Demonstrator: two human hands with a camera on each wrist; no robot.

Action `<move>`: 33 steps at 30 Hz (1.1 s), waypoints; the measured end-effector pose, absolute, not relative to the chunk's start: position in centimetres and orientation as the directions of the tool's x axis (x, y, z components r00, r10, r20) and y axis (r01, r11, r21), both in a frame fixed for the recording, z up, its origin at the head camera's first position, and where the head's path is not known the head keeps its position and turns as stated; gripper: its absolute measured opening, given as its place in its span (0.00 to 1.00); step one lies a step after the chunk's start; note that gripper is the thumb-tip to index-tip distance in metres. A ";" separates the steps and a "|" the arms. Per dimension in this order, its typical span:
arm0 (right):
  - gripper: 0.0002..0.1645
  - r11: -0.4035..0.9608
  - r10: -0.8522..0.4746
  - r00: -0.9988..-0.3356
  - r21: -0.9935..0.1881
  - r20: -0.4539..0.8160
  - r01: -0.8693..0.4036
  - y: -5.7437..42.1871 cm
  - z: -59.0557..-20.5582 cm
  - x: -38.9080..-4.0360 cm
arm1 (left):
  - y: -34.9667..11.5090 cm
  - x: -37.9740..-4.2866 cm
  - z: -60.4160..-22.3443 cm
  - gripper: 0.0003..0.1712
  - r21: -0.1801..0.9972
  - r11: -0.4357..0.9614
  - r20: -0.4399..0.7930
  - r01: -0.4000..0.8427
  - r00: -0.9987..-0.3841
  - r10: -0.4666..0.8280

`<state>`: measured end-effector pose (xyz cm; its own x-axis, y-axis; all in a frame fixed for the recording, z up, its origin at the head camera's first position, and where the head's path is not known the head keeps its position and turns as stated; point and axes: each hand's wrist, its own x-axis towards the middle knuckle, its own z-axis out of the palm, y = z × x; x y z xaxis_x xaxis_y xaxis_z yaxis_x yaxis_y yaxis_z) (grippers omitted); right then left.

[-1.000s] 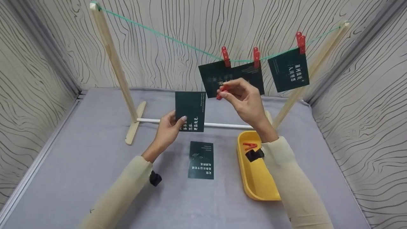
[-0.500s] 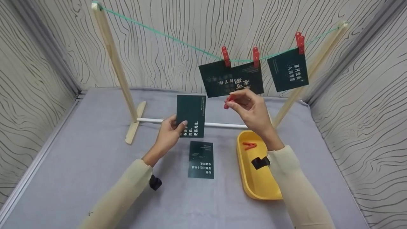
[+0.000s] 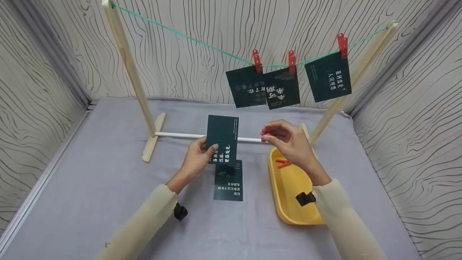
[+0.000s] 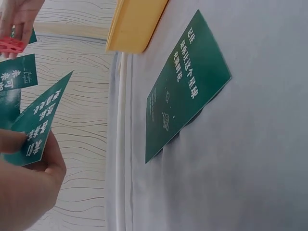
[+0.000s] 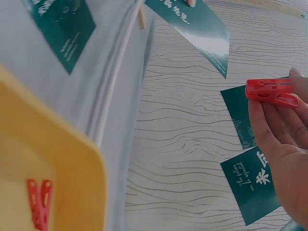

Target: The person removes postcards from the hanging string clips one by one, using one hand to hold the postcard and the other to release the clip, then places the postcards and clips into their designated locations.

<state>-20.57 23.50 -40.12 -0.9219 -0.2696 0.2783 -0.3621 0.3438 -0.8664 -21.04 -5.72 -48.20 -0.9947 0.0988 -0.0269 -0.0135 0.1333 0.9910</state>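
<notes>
In the head view my left hand point(image 3: 195, 157) pinches a dark green card point(image 3: 222, 135) with white lettering, thumb on its front near the lower left. My right hand point(image 3: 294, 146) holds a red clothespin point(image 5: 269, 90) between thumb and fingers, right of the card and apart from it. A second green card point(image 4: 187, 86) lies flat on the grey cloth, its top partly covered by the held card in the head view. Above and behind the hands, three cards, among them the rightmost card point(image 3: 328, 77), hang by red clothespins point(image 3: 292, 62) from a green string point(image 3: 180, 34).
Wooden posts point(image 3: 126, 65) at left and right carry the string, and a white rod point(image 3: 180, 135) joins their feet. Below my right hand stands a yellow tray point(image 3: 274, 187) with a red clothespin point(image 3: 283, 164) in it. Patterned walls point(image 3: 195, 83) enclose the table.
My right hand has come down and slightly right with the clothespin, away from the hanging cards. My left hand has lowered its card a little and shifted right, overlapping the lying card.
</notes>
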 end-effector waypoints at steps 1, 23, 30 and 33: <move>0.18 0.346 -0.274 -0.923 -0.868 0.269 -0.356 23.8 -40.4 -20.5 | -5.6 -21.0 -48.4 0.18 0.991 0.129 -0.030 -0.016 -0.994 0.103; 0.22 0.481 -0.270 -0.961 -0.856 0.061 -0.189 25.7 -43.3 -19.5 | -4.2 -19.3 -51.7 0.18 0.985 0.099 -0.156 -0.143 -0.978 0.142; 0.21 0.515 -0.270 -0.962 -0.841 0.026 -0.167 25.5 -44.0 -19.2 | -3.6 -18.3 -53.3 0.19 0.979 0.122 -0.185 -0.164 -0.965 0.185; 0.21 0.532 -0.272 -0.962 -0.831 0.013 -0.162 25.6 -44.1 -19.2 | -3.6 -17.9 -53.7 0.18 0.977 0.124 -0.193 -0.172 -0.965 0.180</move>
<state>-19.17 25.55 -44.15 -0.9621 -0.2723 0.0134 -0.1620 0.5316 -0.8314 -17.92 -3.64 -53.68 -0.9646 0.1802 -0.1926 -0.1721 0.1236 0.9773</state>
